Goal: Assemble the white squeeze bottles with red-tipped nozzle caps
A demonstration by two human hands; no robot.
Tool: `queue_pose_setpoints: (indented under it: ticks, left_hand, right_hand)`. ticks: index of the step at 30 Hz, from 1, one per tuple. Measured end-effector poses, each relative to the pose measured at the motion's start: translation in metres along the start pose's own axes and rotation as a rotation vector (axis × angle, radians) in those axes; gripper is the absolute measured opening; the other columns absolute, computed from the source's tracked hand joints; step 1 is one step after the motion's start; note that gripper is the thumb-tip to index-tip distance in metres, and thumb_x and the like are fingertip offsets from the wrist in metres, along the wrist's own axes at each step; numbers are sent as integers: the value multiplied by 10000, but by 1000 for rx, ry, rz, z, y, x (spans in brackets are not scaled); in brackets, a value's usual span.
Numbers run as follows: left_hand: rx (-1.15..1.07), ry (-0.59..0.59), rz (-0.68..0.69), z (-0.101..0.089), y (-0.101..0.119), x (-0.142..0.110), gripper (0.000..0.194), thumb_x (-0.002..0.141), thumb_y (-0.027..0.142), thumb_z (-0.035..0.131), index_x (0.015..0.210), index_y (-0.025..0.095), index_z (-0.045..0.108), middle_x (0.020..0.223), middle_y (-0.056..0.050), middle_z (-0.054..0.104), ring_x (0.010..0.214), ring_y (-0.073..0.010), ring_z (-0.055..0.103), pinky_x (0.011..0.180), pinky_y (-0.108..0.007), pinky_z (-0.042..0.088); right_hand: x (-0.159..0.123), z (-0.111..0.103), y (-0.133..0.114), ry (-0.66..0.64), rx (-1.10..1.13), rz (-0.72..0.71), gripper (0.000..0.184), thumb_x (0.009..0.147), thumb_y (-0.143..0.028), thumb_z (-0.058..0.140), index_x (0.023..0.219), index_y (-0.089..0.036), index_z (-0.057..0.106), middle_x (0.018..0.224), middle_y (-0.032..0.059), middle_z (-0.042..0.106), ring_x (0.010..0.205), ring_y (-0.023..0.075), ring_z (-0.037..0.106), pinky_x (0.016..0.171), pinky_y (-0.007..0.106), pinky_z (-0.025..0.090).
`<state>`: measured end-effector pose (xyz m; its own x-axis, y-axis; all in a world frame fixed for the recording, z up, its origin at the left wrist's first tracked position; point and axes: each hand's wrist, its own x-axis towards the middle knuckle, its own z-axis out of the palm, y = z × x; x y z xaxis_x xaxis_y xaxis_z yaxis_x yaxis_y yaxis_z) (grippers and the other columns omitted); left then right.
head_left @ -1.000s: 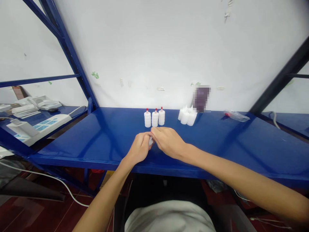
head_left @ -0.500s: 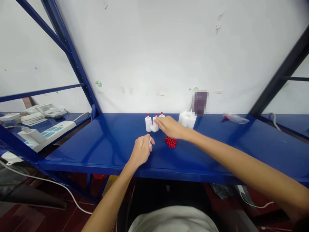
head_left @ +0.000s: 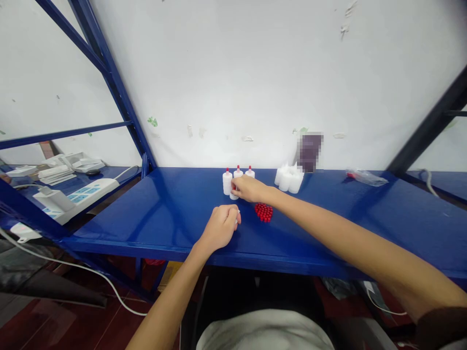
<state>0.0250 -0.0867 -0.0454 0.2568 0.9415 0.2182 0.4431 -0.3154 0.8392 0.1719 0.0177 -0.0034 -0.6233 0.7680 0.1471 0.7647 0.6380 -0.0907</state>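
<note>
Our right hand [head_left: 248, 188] has its fingertips closed at the top of a small white squeeze bottle [head_left: 234, 196], whose upright body shows below them, while our left hand [head_left: 222, 227], nearer to us, is clenched round a white object [head_left: 236, 219] too covered by fingers for us to name. Well beyond the grip we see a white wall [head_left: 233, 73], scuffed and patched. Under both hands spreads a blue workbench [head_left: 156, 214], and a blue metal frame [head_left: 120, 87] rises far to the left of the grip. Also well to the left lies a white power strip [head_left: 87, 197] with a white charger [head_left: 54, 201] plugged in. Beyond the grip and to its right, a purple object [head_left: 309, 151], pixelated past naming, stands near the wall, and before it we have a huddle of upright white bottles with pale pointed tips [head_left: 290, 181]. Farther right of the grip lies a crumpled clear plastic bag [head_left: 369, 178]. Close about the grip stand three red-capped bottles [head_left: 226, 184]: one just left of the held bottle, two behind, the rightmost partly covered by our right hand. Smallest are the red caps [head_left: 264, 212], bunched together to the near right of the grip.
</note>
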Motion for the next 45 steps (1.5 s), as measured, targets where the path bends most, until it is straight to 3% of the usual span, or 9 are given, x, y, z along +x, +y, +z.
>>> queue_pose_setpoints:
  ticks: [8, 11, 14, 20, 27, 31, 34, 39, 45]
  left_hand:
    - [-6, -8, 16, 0, 1, -1, 363, 928, 272, 331, 651, 177, 547, 553, 23, 540, 518, -113, 508, 550, -234, 351]
    - [13, -9, 22, 1, 1, -1, 369, 933, 272, 331, 651, 177, 550, 559, 22, 545, 528, -114, 511, 547, -233, 347]
    - [31, -15, 23, 1, 2, -2, 368, 931, 266, 333, 645, 177, 546, 565, 20, 548, 537, -117, 515, 547, -232, 349]
    - [32, -20, 11, 0, 3, -1, 381, 947, 287, 331, 647, 179, 540, 569, 21, 543, 535, -118, 514, 548, -232, 356]
    - [33, -20, 3, 0, 2, 0, 418, 971, 347, 332, 658, 178, 551, 562, 21, 537, 516, -122, 506, 551, -239, 373]
    - [7, -19, -1, 0, 1, 0, 434, 976, 345, 321, 652, 175, 554, 560, 17, 535, 514, -121, 505, 552, -239, 376]
    - [-10, -19, -1, 1, 1, 0, 476, 989, 380, 314, 642, 169, 562, 546, 12, 521, 509, -119, 500, 552, -240, 376]
    - [-32, -16, 4, 2, 1, 1, 577, 993, 517, 318, 615, 159, 566, 525, 3, 508, 510, -125, 498, 543, -246, 370]
    - [-30, -54, 52, 0, 3, -1, 501, 963, 501, 417, 624, 154, 546, 548, 17, 487, 504, -108, 447, 522, -241, 346]
  right_hand:
    - [-35, -21, 21, 90, 145, -42, 191, 945, -240, 535, 1019, -146, 684, 825, 73, 712, 716, 166, 609, 679, 279, 392]
    - [-56, -37, 42, -81, 161, -92, 157, 865, -164, 577, 935, -152, 718, 889, 72, 729, 758, 170, 625, 697, 280, 417]
    - [-70, -46, 62, -298, 209, -43, 245, 805, -121, 597, 1007, -144, 734, 929, 71, 738, 746, 169, 637, 692, 281, 452]
    - [-71, -34, 81, -387, 385, -39, 326, 821, -249, 660, 1120, -157, 748, 907, 59, 748, 758, 171, 637, 697, 283, 475]
    - [-67, -18, 88, -271, 434, -103, 254, 820, -327, 671, 967, -157, 791, 842, 55, 737, 727, 160, 612, 674, 287, 464]
    - [-71, -18, 75, 54, 538, 18, 159, 764, -229, 661, 866, -133, 736, 776, 48, 725, 694, 152, 634, 707, 305, 510]
    - [-75, -17, 44, 271, 776, -17, 148, 725, -203, 673, 858, -141, 681, 809, 48, 729, 725, 149, 662, 764, 322, 542]
    - [-83, -11, -9, 105, 990, -160, 129, 770, -228, 670, 874, -152, 663, 755, 23, 712, 708, 138, 661, 725, 295, 544]
    - [-87, -5, -18, 175, 903, -240, 80, 812, -203, 642, 867, -160, 681, 807, 19, 670, 651, 110, 568, 636, 256, 482]
